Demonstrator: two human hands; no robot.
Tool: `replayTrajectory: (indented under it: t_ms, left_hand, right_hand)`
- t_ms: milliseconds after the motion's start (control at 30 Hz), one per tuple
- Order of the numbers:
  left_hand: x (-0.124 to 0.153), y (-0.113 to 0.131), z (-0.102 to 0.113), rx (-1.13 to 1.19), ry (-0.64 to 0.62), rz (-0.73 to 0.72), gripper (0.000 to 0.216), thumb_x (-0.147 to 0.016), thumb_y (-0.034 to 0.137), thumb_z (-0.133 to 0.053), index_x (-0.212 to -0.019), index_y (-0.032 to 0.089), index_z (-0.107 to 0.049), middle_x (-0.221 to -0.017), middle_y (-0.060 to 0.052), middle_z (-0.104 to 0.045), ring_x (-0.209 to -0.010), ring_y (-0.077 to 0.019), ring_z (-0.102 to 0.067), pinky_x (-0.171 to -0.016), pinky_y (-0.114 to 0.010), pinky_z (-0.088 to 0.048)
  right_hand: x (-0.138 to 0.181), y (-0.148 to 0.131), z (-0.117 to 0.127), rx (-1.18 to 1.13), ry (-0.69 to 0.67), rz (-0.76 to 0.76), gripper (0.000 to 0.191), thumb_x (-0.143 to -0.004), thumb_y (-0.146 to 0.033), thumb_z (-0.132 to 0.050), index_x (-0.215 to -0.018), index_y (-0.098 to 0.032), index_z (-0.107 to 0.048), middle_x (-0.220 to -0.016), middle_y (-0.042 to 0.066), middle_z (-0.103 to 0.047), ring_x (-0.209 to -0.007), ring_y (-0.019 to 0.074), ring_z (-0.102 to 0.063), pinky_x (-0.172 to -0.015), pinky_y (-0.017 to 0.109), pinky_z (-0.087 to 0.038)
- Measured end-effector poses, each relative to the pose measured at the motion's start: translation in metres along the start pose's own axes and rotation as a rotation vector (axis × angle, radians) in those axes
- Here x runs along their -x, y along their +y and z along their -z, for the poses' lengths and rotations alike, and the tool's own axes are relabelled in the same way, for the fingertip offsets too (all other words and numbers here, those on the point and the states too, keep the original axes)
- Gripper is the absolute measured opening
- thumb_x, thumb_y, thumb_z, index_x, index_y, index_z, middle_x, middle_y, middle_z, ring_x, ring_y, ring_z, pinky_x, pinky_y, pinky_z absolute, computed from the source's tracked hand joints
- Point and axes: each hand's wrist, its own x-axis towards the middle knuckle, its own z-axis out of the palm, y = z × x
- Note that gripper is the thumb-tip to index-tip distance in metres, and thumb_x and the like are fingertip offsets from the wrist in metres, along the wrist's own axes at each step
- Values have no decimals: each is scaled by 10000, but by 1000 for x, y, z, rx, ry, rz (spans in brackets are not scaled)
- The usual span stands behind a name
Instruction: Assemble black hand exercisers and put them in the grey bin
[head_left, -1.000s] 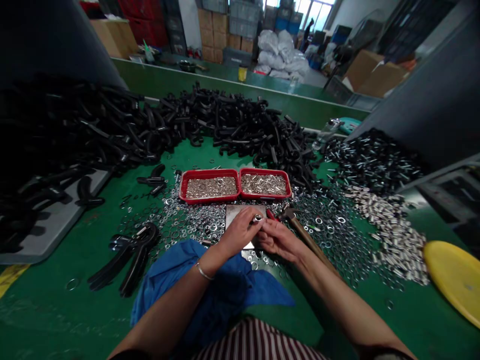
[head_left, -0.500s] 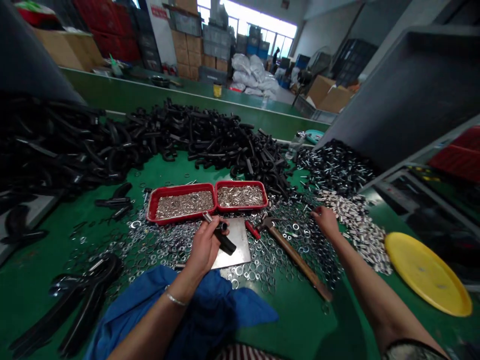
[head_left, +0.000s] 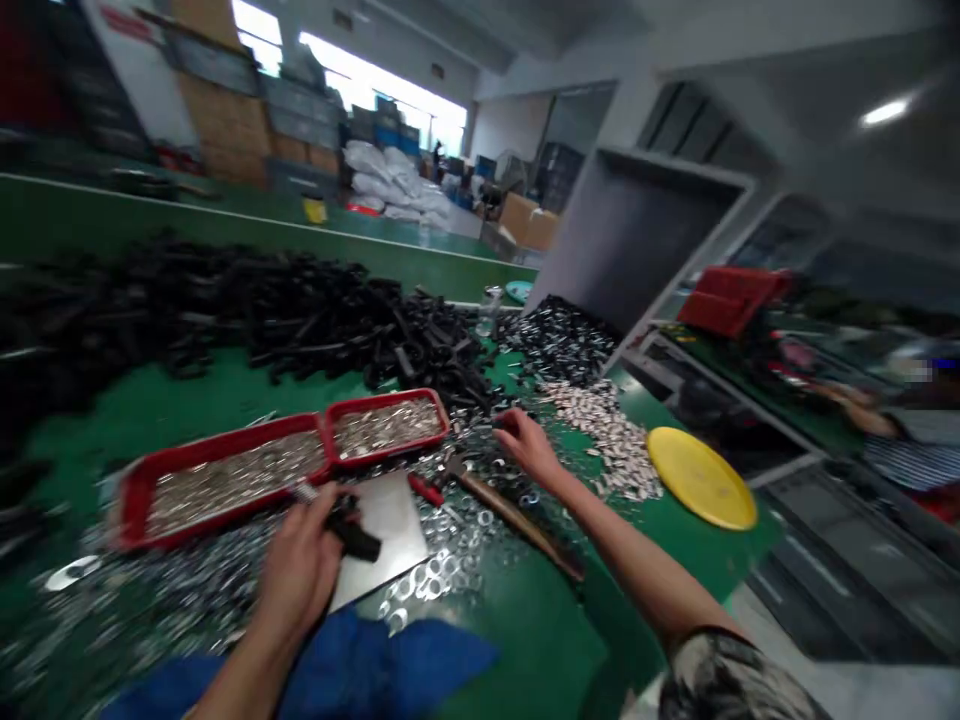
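My left hand [head_left: 300,570] is closed on a black handle piece [head_left: 352,530] with a metal spring end, held over a small steel plate [head_left: 386,535]. My right hand [head_left: 525,440] reaches out to the right over the scattered metal washers [head_left: 450,570], near the heap of small silver sleeves [head_left: 607,435]; its fingers are curled, and whether they hold anything is hidden. A wooden-handled hammer [head_left: 510,515] lies between the two hands. The picture is blurred by head motion.
Two red trays [head_left: 225,450] of small metal parts stand behind the plate. A large heap of black handle parts [head_left: 285,310] fills the back of the green table. A yellow plate [head_left: 701,475] lies at the right edge. Another person's arm [head_left: 862,420] shows at far right.
My hands separated: the left kept the black piece, the right went out to the right and now sits nearer the washers. The camera swung right and blurred.
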Motion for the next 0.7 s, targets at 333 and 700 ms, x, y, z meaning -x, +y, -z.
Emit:
replayTrajectory:
  t_ms: [333, 700]
  left_hand:
    - [-1, -9, -11, -107, -217, -103, 373, -862, 526, -652, -940, 165, -595, -868, -20, -640, -751, -119, -577, -713, -240, -460]
    - [5, -9, -15, -58, -336, -14, 384, -856, 516, -664, -1003, 170, -583, -898, -3, -605, -729, -103, -556, -698, -237, -459]
  right_hand:
    - [69, -90, -46, -376, -169, 312, 233, -902, -432, -634, -1010, -228, -593, -907, 67, -681, -781, 221, -631, -743, 365, -502]
    - [65, -96, -61, -378, -92, 474, 160, -935, -351, -601, -1037, -231, -571, -967, 81, -663, -878, 233, -644, -791, 394, -533]
